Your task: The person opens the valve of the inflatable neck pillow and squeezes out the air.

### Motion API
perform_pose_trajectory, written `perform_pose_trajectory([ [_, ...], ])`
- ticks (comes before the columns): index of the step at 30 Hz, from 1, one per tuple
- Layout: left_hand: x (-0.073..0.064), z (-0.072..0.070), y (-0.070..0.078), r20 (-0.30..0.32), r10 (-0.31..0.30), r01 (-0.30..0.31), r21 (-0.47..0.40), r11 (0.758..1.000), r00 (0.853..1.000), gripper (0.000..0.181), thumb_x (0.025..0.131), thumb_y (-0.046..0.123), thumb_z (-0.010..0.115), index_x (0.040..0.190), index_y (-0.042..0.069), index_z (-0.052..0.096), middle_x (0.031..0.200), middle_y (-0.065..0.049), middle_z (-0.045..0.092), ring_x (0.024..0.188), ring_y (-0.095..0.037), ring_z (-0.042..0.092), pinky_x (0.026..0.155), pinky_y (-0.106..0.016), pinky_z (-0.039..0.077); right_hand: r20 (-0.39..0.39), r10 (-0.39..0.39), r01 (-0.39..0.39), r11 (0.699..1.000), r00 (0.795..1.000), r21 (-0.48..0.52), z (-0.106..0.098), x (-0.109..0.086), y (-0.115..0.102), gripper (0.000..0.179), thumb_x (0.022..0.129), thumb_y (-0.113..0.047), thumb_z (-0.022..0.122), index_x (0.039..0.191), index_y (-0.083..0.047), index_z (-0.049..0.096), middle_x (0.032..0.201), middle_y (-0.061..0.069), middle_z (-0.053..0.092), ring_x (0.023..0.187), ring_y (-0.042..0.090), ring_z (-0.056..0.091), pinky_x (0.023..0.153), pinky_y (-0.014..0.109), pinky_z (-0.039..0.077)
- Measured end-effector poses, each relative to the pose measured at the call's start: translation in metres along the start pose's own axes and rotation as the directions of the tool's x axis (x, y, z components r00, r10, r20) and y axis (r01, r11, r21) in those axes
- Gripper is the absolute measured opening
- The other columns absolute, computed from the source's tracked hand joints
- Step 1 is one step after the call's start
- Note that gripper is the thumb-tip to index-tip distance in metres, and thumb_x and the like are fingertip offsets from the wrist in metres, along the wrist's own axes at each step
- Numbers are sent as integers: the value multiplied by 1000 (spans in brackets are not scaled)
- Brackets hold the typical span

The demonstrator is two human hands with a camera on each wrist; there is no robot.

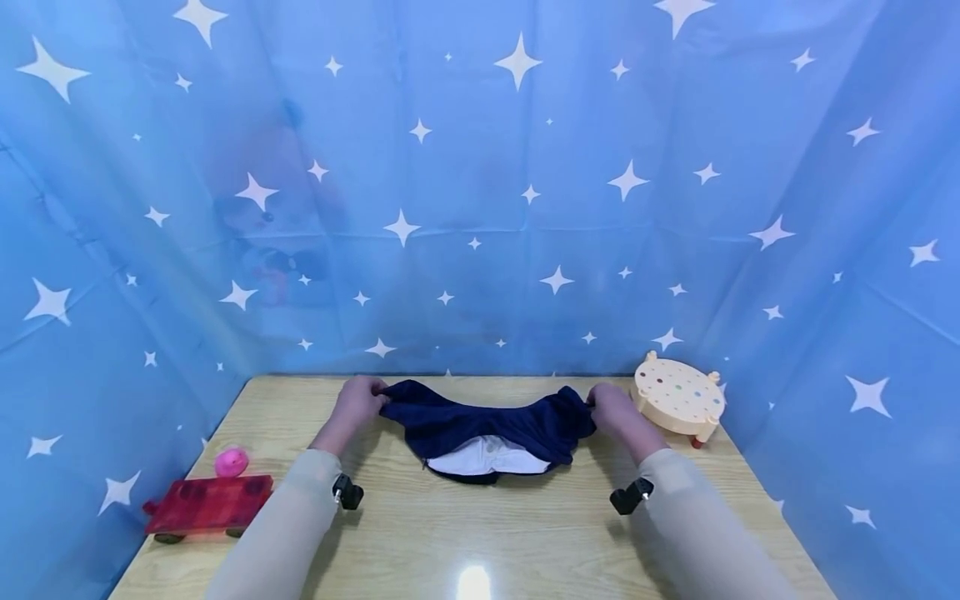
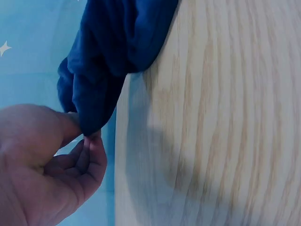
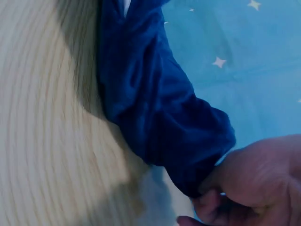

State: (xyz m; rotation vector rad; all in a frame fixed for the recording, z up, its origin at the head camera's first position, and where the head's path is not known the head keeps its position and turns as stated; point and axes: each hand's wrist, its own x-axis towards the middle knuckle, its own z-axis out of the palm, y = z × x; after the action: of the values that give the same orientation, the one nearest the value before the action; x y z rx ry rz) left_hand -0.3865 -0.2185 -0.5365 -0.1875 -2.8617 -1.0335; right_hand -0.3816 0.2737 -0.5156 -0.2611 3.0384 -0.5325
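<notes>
A dark blue cloth piece (image 1: 480, 425) is stretched sideways between both hands, low over the far part of the table. It curves like a crescent, and a white inner part (image 1: 489, 457) shows through an opening on its near side. Its exact kind I cannot tell. My left hand (image 1: 360, 400) pinches the left end; in the left wrist view thumb and fingertips meet on the blue cloth (image 2: 113, 47). At the other end my right hand (image 1: 611, 408) pinches a corner. The right wrist view shows the folded cloth (image 3: 150, 99) running into those fingers, which it partly hides.
On the wooden table (image 1: 420, 542), a red plaid wheeled toy (image 1: 213, 504) and a pink round object (image 1: 231, 462) stand at the left. A cream dotted stool-like thing (image 1: 678, 396) lies at the back right. A blue starry curtain (image 1: 465, 167) encloses the back and sides.
</notes>
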Motion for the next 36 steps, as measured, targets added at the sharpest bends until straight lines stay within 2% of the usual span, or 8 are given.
perform_pose_trajectory([
  [5,-7,4,11,-25,-75,70,-173,982,997,21,103,13,76,118,-2,78,114,-19,77,98,-33,73,85,-45,60,-207,93,-40,968,974,248,11,-13,-6,19,107,-6,64,108,7,77,102,22,76,90,36,71,97,63,55],
  [9,-21,9,36,-215,-6,-29,-158,987,977,23,102,17,79,116,-1,76,119,-21,68,111,-38,67,93,-52,57,-527,55,116,951,848,286,22,-25,-26,14,106,-5,67,109,7,75,105,24,69,88,38,68,78,53,57],
  [12,-32,20,57,-306,86,-97,-23,995,948,12,99,15,83,100,5,77,106,-14,68,98,-34,66,87,-52,56,-636,-55,237,950,770,205,32,-31,-44,4,101,1,73,103,4,75,100,20,66,87,38,66,76,54,55],
  [14,-37,30,68,-278,118,-102,71,992,953,12,98,17,85,94,9,76,98,-9,68,89,-30,67,81,-50,58,-612,-113,268,949,783,167,39,-33,-55,4,97,2,78,100,3,75,95,17,67,86,37,66,77,55,56],
  [20,-36,62,74,-121,101,-50,369,928,987,49,94,43,90,120,3,77,119,-16,69,112,-35,66,90,-51,61,-400,-45,74,996,915,57,63,-27,-66,44,94,-28,91,115,6,74,111,22,65,105,41,66,94,56,56],
  [26,-30,73,64,51,72,-87,480,873,996,98,88,67,86,152,-2,61,154,-26,58,147,-45,50,112,-59,51,-286,-67,48,996,956,-70,73,-23,-57,89,87,-46,96,140,16,61,135,35,56,128,52,55,110,62,50],
  [31,-25,66,53,224,81,-182,480,858,971,118,85,69,87,169,1,40,172,-29,38,163,-49,26,128,-65,29,-183,-145,139,989,972,-48,68,-21,-46,110,84,-54,96,158,13,48,157,38,46,145,56,46,118,65,43],
  [36,-26,54,51,426,32,-259,484,836,904,134,84,72,85,175,0,19,180,-31,14,167,-50,8,132,-66,16,7,-267,267,961,964,-69,59,-23,-34,131,80,-66,94,168,10,33,170,38,31,158,57,32,125,69,32],
])
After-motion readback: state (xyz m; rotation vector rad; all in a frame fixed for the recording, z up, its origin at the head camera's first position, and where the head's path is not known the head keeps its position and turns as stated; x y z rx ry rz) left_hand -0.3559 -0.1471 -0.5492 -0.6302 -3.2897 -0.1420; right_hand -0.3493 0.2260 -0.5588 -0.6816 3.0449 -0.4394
